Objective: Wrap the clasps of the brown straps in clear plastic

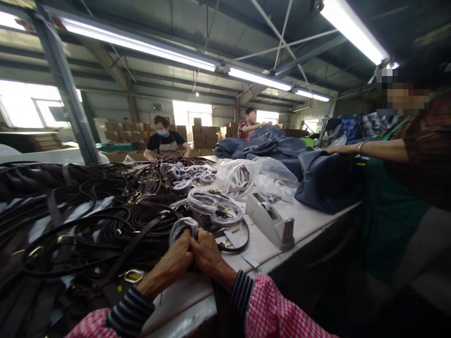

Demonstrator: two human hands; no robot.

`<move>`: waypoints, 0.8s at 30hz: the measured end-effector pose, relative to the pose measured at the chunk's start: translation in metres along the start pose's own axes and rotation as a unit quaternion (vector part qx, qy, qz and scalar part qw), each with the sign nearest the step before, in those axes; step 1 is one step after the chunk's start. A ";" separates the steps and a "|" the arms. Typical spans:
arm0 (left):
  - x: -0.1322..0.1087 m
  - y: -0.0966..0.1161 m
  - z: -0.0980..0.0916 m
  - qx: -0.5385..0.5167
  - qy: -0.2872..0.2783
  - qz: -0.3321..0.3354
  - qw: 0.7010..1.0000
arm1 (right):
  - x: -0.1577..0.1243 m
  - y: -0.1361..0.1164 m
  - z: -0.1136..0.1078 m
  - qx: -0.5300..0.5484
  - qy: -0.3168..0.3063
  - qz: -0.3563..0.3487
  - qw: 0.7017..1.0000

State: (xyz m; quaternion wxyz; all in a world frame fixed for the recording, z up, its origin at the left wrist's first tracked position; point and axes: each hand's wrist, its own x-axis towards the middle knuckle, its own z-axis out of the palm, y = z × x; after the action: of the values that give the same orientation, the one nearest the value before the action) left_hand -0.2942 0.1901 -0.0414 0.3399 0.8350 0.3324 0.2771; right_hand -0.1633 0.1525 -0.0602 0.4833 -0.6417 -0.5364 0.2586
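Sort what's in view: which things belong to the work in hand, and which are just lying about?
Seem to belong: plastic-wrapped bundle at left hand and right hand; dark straps; perhaps tape dispenser.

Seem incidental: blue-grey fabric pile; cardboard boxes behind.

Tube lights (259, 79) run overhead, cardboard boxes (205, 137) stand stacked behind, and blue-grey material (266, 142) lies heaped.

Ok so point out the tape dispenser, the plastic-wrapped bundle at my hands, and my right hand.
Tape dispenser (269, 225): head view, side of its grey body.
Plastic-wrapped bundle (181, 224): head view, wrapping near its top.
Right hand (206, 249): head view, back of the hand.
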 end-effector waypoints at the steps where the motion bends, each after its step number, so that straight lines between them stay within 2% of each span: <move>1: -0.002 -0.002 0.003 0.009 0.008 0.010 1.000 | 0.000 0.000 0.000 -0.003 -0.002 -0.001 1.000; 6: -0.017 -0.009 0.023 0.066 0.049 0.043 0.996 | 0.004 0.000 -0.001 0.003 -0.022 -0.005 1.000; 9: -0.025 -0.008 0.027 0.213 0.067 0.094 0.970 | 0.006 0.001 -0.002 0.032 -0.049 0.004 0.998; 12: -0.033 -0.001 0.007 0.380 0.062 0.184 0.904 | 0.008 0.001 -0.007 0.076 -0.111 0.030 0.990; 15: -0.040 0.006 -0.032 0.442 0.016 0.239 0.864 | 0.009 -0.004 -0.015 0.109 -0.187 0.064 0.974; 17: -0.045 0.011 -0.058 0.440 -0.027 0.266 0.857 | 0.008 -0.009 -0.023 0.118 -0.236 0.090 0.960; 19: -0.052 0.015 -0.074 0.423 -0.066 0.298 0.853 | 0.003 -0.013 -0.031 0.119 -0.285 0.113 0.944; 21: -0.060 0.019 -0.077 0.394 -0.104 0.319 0.856 | -0.005 -0.017 -0.037 0.112 -0.331 0.135 0.927; 24: -0.072 0.018 -0.063 0.307 -0.148 0.319 0.885 | -0.018 -0.019 -0.042 0.087 -0.382 0.167 0.905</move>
State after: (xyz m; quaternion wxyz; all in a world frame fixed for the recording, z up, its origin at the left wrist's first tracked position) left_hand -0.3764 0.1511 -0.0060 0.0051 0.9897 0.0630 0.1282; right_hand -0.1411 0.1199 -0.0292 0.2447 -0.5295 -0.5402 0.6066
